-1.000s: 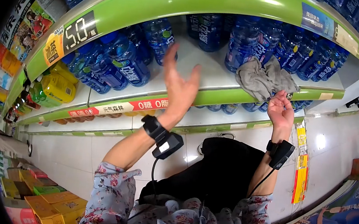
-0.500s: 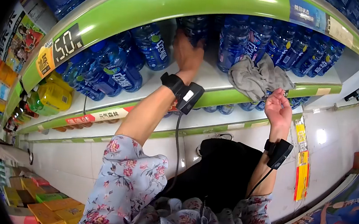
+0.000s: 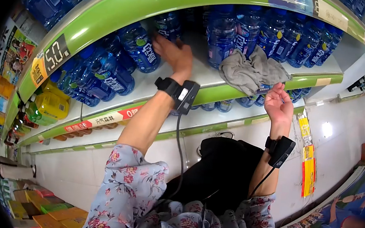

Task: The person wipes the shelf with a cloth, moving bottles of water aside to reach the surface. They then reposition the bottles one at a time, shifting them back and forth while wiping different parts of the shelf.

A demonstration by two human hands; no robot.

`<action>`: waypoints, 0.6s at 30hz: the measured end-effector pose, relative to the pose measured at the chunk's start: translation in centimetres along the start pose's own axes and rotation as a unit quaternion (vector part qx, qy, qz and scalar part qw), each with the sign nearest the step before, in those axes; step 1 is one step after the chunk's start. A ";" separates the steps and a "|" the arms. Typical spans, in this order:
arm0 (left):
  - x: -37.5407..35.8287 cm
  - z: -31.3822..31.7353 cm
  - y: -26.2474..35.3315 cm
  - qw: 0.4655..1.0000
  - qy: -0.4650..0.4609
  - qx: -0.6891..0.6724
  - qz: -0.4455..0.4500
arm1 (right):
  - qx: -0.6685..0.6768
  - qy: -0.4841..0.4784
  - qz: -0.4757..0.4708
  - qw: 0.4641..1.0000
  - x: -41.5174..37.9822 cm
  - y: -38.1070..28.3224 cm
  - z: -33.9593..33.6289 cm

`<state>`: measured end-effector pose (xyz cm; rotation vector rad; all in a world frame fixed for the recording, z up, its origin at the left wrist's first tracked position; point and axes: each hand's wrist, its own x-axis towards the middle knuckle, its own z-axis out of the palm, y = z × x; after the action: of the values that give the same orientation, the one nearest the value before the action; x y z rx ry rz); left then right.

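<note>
My left hand [image 3: 175, 57] reaches onto the shelf with thumb apart and fingers stretched out. Its fingers lie against a blue drink bottle [image 3: 169, 26] set back in the row, and do not appear to wrap round it. Just left of it another blue bottle [image 3: 141, 48] stands closer to the shelf front. My right hand [image 3: 279, 106] is palm up in front of the shelf edge, fingers loosely curled and apparently holding nothing. By its fingertips a crumpled grey cloth [image 3: 252, 72] lies over the shelf edge, against the right-hand bottles [image 3: 222, 37].
A green price rail [image 3: 127, 6] of the upper shelf overhangs the bottles. Below, a lower shelf holds more bottles [image 3: 225, 104]. Yellow bottles [image 3: 53, 104] stand at the left. Cables hang from both wrist devices. Boxes [image 3: 51, 216] are stacked at the lower left.
My left hand has moved left and partly out of the shelf, and the bottle by it now stands closer to the left-hand bottles. My right hand stays beside the cloth.
</note>
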<state>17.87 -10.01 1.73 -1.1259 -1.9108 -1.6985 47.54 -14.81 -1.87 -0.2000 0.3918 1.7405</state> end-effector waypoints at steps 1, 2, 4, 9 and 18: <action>-0.2 -1.0 0.4 0.998 -0.029 -0.040 0.041 | -0.002 0.004 -0.009 1.000 0.0 0.0 0.1; -0.3 -2.6 1.0 0.992 -0.057 -0.079 0.081 | -0.004 0.009 -0.017 1.000 0.0 0.1 0.1; -0.1 -3.6 1.9 0.967 -0.171 -0.175 0.076 | -0.013 -0.007 -0.002 1.000 0.2 0.4 0.0; 0.9 2.5 -1.1 0.903 -0.378 -0.195 -0.057 | -0.030 -0.012 0.001 0.999 0.6 1.3 -0.5; 4.1 13.3 -9.8 0.908 -0.407 -0.003 0.104 | -0.026 0.006 -0.011 1.000 0.7 1.2 -0.5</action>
<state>11.24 4.24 -4.87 -2.1984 -2.0794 -1.1934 46.18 -14.56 -2.34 -0.2524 0.3519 1.7292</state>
